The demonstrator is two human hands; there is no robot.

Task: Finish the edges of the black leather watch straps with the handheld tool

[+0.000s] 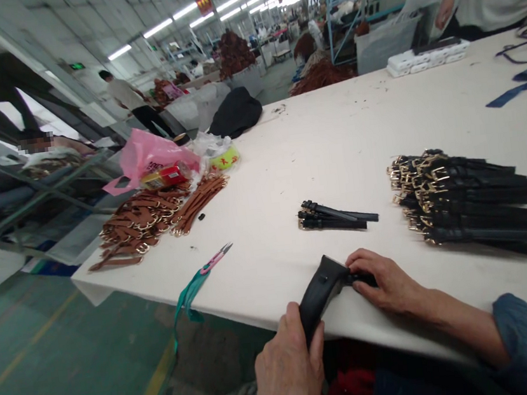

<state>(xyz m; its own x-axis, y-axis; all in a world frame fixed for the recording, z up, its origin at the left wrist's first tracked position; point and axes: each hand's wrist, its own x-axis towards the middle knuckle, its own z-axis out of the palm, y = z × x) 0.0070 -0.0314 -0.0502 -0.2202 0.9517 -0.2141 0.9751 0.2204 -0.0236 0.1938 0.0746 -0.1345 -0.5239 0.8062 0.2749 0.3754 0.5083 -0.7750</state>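
One bent, studded black strap (316, 296); left fingers (292, 319) clamped on it, right fingers (366, 258) pinching narrow piece (366, 279)

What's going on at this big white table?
Someone's left hand grips a wide black strap, while the right hand pinches a thin dark piece at the strap's far end. A small bunch of black buckled straps lies just beyond on the table, with a bigger pile to the right. Brown straps and pink-handled snips lie to the left.

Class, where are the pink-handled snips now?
Head view: the snips lie left of centre on the table, between brown buckle straps and the left hand.
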